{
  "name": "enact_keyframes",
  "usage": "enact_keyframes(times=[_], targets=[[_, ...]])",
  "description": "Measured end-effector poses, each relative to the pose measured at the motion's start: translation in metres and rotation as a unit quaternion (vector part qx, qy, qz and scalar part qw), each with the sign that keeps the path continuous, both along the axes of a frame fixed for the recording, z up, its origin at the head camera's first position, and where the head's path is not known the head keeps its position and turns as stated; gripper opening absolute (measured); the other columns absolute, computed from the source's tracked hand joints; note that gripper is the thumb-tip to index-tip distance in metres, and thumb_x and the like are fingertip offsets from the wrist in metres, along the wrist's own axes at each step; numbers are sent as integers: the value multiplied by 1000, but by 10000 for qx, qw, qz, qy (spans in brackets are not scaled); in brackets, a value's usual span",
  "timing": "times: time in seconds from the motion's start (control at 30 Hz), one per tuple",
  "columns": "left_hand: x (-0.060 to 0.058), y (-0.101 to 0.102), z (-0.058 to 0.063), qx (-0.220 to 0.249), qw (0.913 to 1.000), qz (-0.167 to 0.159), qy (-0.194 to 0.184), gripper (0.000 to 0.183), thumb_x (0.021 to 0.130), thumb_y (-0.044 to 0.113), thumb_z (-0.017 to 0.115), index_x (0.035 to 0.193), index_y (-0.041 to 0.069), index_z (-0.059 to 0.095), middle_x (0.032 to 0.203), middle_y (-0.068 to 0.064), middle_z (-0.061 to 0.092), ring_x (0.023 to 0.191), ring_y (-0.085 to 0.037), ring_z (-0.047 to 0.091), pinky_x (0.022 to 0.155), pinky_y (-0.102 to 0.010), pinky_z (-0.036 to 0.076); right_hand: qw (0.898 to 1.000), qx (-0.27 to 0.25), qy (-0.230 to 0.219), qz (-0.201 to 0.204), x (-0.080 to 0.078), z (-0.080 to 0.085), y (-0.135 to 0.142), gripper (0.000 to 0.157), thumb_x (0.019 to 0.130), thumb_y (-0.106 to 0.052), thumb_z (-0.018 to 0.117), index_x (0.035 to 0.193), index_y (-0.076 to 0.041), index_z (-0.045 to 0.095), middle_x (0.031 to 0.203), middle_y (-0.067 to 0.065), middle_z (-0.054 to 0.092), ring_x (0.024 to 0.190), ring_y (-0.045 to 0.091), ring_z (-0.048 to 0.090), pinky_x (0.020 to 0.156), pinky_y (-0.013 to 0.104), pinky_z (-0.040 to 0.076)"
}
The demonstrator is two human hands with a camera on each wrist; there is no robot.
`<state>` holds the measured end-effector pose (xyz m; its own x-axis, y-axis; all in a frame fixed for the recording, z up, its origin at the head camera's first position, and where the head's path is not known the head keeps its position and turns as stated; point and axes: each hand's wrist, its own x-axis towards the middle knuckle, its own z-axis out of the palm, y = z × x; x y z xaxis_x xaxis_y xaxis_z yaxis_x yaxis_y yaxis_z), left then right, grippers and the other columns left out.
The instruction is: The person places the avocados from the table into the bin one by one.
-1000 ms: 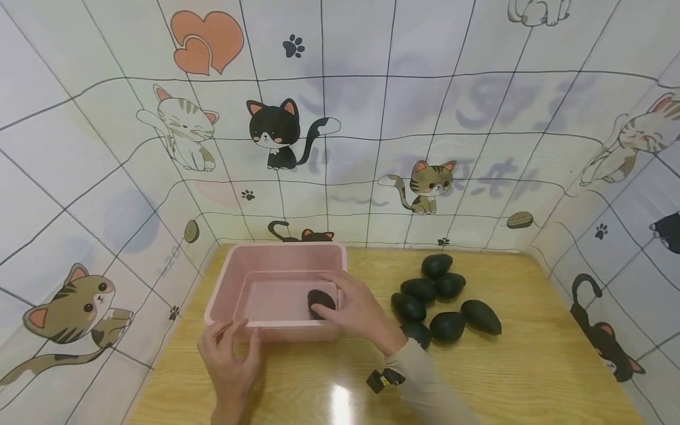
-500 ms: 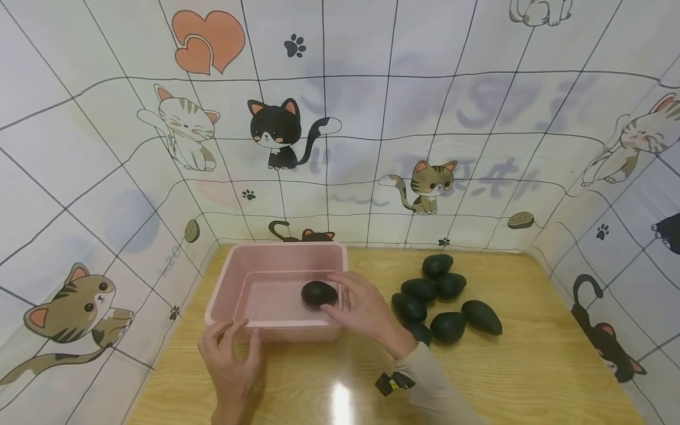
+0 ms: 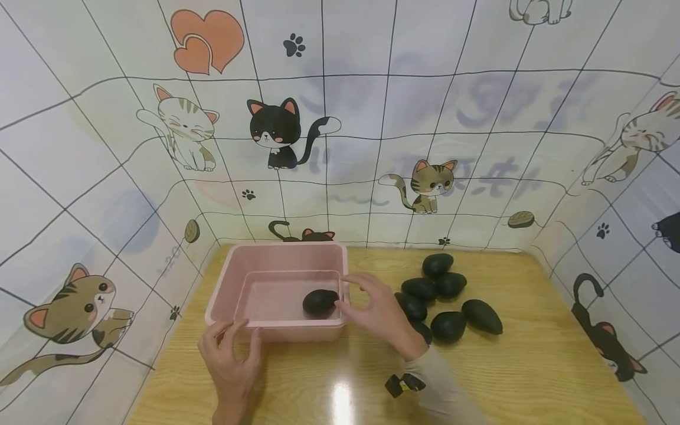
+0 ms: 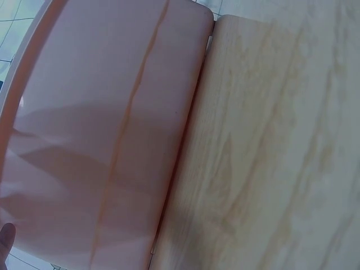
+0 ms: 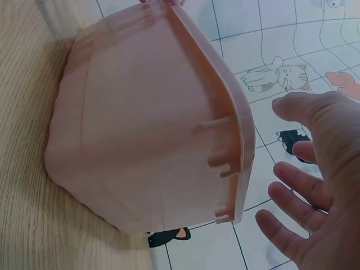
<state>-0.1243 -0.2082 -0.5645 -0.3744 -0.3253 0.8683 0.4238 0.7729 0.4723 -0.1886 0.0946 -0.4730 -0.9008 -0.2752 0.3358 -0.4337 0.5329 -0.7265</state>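
Note:
A pink plastic bin point(image 3: 287, 332) stands on the wooden table, with one dark green avocado point(image 3: 319, 303) lying inside near its right front corner. My left hand point(image 3: 231, 357) holds the bin's front rim at the left, fingers over the edge and thumb against the outer wall. In the left wrist view, the thumb point(image 4: 6, 235) shows beside that wall. My right hand point(image 3: 379, 310) is just off the bin's right rim, fingers spread and holding nothing, as the right wrist view also shows. Several more avocados point(image 3: 448, 326) lie grouped to the right of this hand.
The light wooden table point(image 3: 536, 366) reaches to a back wall point(image 3: 361, 177) covered with a cat-print grid, with similar walls on both sides. A small black band piece point(image 3: 405, 385) sits at the right wrist.
My right hand has let go of the avocado in the bin and drawn out to the right over the rim. The avocado now lies on the bin's floor. The left hand stays put.

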Motion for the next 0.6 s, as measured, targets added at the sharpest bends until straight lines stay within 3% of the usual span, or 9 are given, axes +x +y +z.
enact_keyframes(times=[0.17, 0.6], targets=[[0, 0, 0, -18, 10000, -2, -5, 38, 92, 36, 73, 99, -1, 77, 106, -30, 59, 100, -43, 47, 101, -22, 30, 9997, -31, 222, -49, -1, -7, 7, 52, 89, -34, 86, 136, -17, 72, 143, 3, 69, 139, 24, 61, 111, 51, 53], [-1, -1, -1, -48, 10000, 20, 68, 40, 92, 37, 72, 98, -2, 76, 106, -31, 59, 100, -42, 47, 100, -23, 32, 9986, 285, 304, -325, -1, -10, 30, 51, 88, -34, 87, 135, -19, 73, 140, 2, 71, 132, 26, 66, 103, 50, 58]])
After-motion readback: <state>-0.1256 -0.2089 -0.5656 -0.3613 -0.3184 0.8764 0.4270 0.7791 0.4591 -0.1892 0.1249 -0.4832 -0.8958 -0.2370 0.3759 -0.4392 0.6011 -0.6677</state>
